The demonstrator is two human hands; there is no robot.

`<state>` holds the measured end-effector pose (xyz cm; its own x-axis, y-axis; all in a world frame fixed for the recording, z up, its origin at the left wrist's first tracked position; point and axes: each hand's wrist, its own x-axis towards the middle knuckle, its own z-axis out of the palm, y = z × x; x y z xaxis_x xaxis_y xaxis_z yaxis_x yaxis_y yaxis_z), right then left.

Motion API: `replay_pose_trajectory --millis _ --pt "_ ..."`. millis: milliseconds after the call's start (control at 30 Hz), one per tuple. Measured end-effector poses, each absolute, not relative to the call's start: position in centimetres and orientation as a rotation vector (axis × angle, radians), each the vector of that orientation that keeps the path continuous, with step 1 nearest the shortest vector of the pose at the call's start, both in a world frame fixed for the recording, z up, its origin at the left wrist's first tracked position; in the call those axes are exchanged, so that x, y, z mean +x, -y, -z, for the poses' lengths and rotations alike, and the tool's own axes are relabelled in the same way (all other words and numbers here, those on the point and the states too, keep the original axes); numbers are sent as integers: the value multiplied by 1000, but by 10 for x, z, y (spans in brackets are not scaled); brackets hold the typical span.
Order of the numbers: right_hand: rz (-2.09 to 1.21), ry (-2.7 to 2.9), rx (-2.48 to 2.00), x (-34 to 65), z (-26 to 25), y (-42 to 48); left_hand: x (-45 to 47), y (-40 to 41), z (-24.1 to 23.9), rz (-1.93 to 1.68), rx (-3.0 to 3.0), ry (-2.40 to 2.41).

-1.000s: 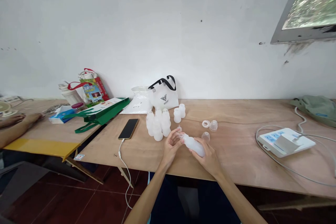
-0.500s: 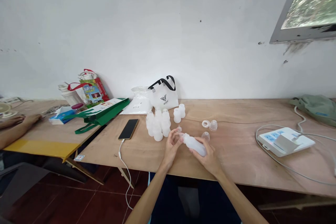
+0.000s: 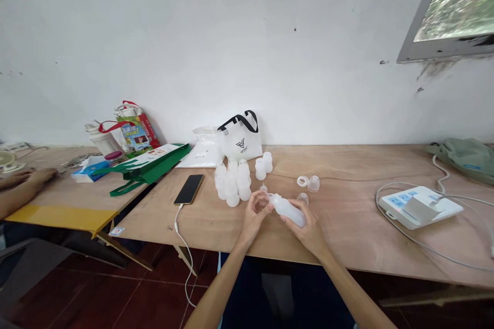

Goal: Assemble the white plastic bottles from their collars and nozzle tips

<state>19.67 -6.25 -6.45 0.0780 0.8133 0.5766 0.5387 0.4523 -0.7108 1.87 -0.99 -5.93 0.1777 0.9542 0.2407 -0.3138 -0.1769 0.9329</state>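
Note:
A frosted white baby bottle (image 3: 290,213) lies tilted in my right hand (image 3: 307,231), which wraps around its body, neck pointing left. At the neck, my left hand (image 3: 255,212) pinches a small translucent piece (image 3: 270,196); its exact kind is mostly hidden by the fingers. Just beyond my left fingers stands a clear bottle nipple (image 3: 263,188). Behind my right hand lies a clear domed cap (image 3: 303,197), partly covered. Farther back are a pale ring (image 3: 302,181) and another clear domed cap (image 3: 314,183).
Several frosted bottles (image 3: 232,185) stand grouped on the left, with two white ones (image 3: 261,168) behind. A phone (image 3: 189,189) on a charging cable lies beside them. A white bag (image 3: 242,141) leans on the wall. A power strip (image 3: 420,207) sits right. Another person's arms (image 3: 27,190) rest far left.
The bottle and my right hand have shifted slightly right, with the bottle tilted a little more. My left hand stays at the neck.

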Motion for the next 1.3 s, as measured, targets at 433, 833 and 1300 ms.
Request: replay_pose_trajectory --millis 433,833,1300 --pt "-348 1619 -1229 195 65 63 17 15 53 -1309 1298 -746" --pt "-575 1585 -1218 197 58 63 17 18 50 -1299 1282 -664" --pt "-594 1621 -1225 197 56 65 18 19 49 -1273 1291 -665"
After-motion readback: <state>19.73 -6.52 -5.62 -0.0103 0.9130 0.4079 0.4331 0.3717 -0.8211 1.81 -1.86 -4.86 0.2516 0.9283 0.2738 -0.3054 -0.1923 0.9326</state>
